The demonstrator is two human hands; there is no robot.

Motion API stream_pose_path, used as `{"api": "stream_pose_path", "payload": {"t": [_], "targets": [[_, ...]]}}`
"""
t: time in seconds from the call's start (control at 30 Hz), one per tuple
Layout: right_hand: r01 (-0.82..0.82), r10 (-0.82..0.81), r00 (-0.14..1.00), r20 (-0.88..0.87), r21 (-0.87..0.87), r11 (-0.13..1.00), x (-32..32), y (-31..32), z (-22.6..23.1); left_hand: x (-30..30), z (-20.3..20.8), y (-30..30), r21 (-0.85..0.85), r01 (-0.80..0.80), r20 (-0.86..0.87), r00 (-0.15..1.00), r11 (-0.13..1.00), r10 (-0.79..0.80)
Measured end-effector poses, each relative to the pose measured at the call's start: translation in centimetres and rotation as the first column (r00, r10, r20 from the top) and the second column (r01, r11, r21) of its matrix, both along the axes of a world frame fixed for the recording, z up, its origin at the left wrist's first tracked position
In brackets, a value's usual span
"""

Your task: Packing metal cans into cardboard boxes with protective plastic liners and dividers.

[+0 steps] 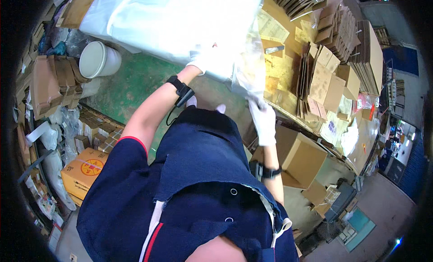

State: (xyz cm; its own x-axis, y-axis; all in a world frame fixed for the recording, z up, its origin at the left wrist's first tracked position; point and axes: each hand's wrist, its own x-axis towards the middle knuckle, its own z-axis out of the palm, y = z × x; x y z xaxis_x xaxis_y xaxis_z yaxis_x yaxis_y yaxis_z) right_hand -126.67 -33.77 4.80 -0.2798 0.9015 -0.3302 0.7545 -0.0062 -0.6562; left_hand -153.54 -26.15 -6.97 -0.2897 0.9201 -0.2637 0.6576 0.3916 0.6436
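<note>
A large white plastic sheet [149, 18] covers the near part of the table and hangs over its front edge. My left hand [204, 60], in a white glove, rests on the sheet near this edge. Its fingers blend into the bright plastic, so their pose is hard to make out. Lower and to the right, my right hand [263, 122], also gloved, has its greyish fingertips closed at the sheet's hanging, see-through corner [250, 79]. Both wrists carry black straps.
Folded cardboard pieces [322, 77] stand in stacks on the wooden table [293, 54] at right. An open carton [297, 158] sits below its edge. To the left are a white bucket [100, 60], flattened cardboard [49, 86] and an orange box [85, 172].
</note>
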Motion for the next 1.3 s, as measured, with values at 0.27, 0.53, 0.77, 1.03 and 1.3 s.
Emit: {"api": "stream_pose_path", "payload": {"t": [0.27,0.53,0.77,1.03,1.3], "targets": [[0.046,-0.240,0.836,-0.493,-0.373,0.927,-9.2,8.5,-11.2,1.2,-3.8,0.8,0.259,0.051,-0.085,0.996,0.965,-0.030],[-0.343,-0.198,0.723,-0.661,-0.593,0.729,-7.7,9.0,-9.9,2.4,-2.8,2.8,0.167,0.458,-0.622,0.736,0.873,-0.267],[-0.242,-0.405,0.675,-0.617,-0.704,0.668,-6.1,10.9,-10.4,2.0,-1.1,3.1,0.230,0.325,-0.304,0.919,0.917,-0.250],[-0.001,-0.233,0.757,-0.610,-0.358,0.934,-9.4,12.4,-9.8,-1.1,-1.5,3.3,0.013,-0.156,0.373,0.917,0.988,0.140],[-0.100,0.040,0.966,-0.257,-0.225,0.969,-12.6,12.2,-8.4,-1.7,0.1,2.8,0.097,-0.198,0.420,0.897,0.975,0.140]]}}
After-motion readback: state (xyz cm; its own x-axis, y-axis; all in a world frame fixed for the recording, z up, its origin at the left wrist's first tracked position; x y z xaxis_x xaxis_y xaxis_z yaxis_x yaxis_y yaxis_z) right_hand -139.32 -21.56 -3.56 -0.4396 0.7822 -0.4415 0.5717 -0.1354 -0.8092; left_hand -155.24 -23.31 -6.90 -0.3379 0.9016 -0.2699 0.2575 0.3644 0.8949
